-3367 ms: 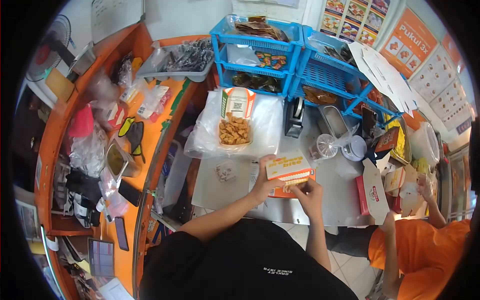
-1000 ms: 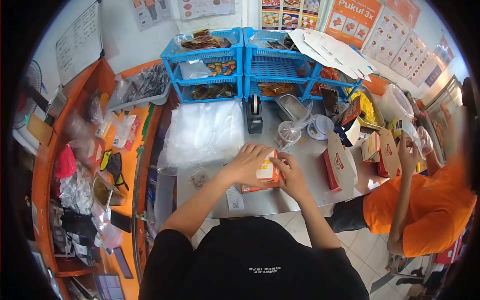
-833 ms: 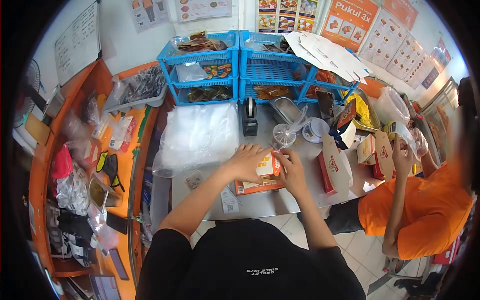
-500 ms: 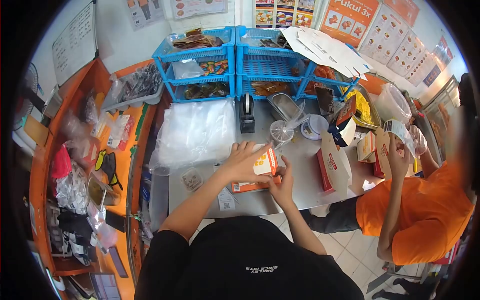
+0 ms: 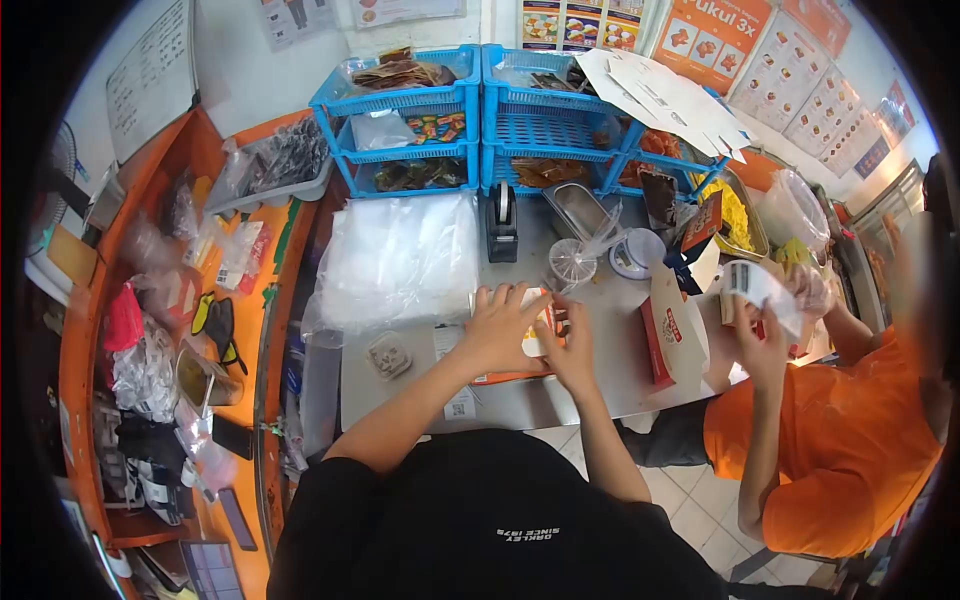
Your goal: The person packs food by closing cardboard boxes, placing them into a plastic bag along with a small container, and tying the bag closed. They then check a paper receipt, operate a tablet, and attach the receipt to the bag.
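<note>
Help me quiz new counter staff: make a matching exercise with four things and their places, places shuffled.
Things:
1. White-and-orange box
2. Tape dispenser
3. Black-and-yellow glove
4. Whiteboard

Places:
A. On the orange counter
B. Against the wall
C. Between left hand and right hand
D. Before the blue racks

Pairs: 1-C, 2-D, 3-A, 4-B

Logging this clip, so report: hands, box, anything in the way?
Left hand spread across the printed box; right hand at its right edge. Box partly hidden. Clear plastic close by on the left.
</note>
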